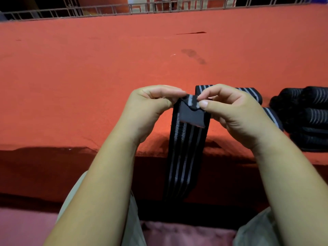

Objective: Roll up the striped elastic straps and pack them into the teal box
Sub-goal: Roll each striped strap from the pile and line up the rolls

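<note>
Head view, left grip [150, 103]: fingers and thumb were curled in, pinching the upper left corner of the striped strap [186, 148].
Head view, right grip [230, 110]: thumb and forefinger pinched the same end from the right, where it was folded over into a first small turn.
Strap position: the pinched end was held above the near edge of the red counter [88, 77]. The rest hung flat and unrolled past that edge toward the lap. A plain dark patch [190, 119] sat just under the fold.
Other straps: a loose strap [248, 93] lay flat behind the right grip, and the finished rolls [305, 118] were piled at the far right of the counter.
Teal box: not in view.
Step, as judged: the roll had barely begun.
Risk, skew: uneven tension between the two grips could start the turn crooked, and the roll would then cone out sideways.
Risk, spring-back: the elastic could uncurl if either pinch loosened.
Risk, drag: the weight of the hanging length could tug the end free.
</note>
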Action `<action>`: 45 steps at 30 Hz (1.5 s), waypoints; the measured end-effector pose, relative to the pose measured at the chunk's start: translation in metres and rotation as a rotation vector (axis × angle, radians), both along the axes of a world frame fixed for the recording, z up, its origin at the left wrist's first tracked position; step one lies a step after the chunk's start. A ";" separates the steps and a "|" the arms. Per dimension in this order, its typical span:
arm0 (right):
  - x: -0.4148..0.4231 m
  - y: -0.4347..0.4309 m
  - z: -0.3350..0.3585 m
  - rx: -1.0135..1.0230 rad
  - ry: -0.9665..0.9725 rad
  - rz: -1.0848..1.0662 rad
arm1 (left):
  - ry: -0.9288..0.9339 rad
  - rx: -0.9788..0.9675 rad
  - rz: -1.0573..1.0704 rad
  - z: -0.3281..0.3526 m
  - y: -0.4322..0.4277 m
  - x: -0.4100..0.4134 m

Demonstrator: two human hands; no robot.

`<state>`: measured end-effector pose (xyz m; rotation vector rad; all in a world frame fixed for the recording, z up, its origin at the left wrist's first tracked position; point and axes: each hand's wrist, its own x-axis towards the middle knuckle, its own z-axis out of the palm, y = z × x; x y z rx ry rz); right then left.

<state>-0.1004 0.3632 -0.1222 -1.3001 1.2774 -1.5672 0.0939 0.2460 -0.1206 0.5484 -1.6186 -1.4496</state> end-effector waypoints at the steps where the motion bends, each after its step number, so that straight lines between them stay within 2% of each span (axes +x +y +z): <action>1: -0.001 0.000 -0.001 -0.004 -0.008 0.005 | 0.014 0.018 -0.013 0.000 0.000 0.001; 6: -0.002 0.000 -0.001 -0.030 -0.029 0.014 | 0.016 0.148 -0.130 0.002 0.000 0.006; 11: -0.002 -0.002 -0.003 -0.052 0.027 -0.040 | -0.219 0.027 -0.100 -0.003 0.004 0.002; 15: -0.002 -0.006 -0.003 -0.027 0.036 -0.103 | -0.103 0.066 -0.023 -0.006 0.008 -0.008; 20: -0.003 -0.003 -0.014 0.178 0.243 0.018 | -0.020 0.069 0.046 -0.002 0.004 -0.008; 26: 0.000 -0.010 -0.024 0.163 0.147 -0.020 | 0.003 0.080 0.042 -0.008 0.000 -0.012; 33: -0.004 -0.012 -0.026 0.105 0.203 -0.116 | -0.216 0.104 -0.089 -0.018 -0.009 0.000; 39: 0.001 -0.019 -0.029 0.117 0.219 -0.185 | -0.131 0.132 0.013 -0.026 -0.010 -0.012; 45: 0.005 -0.030 -0.044 0.268 0.226 -0.120 | 0.020 0.259 0.173 -0.026 -0.028 -0.020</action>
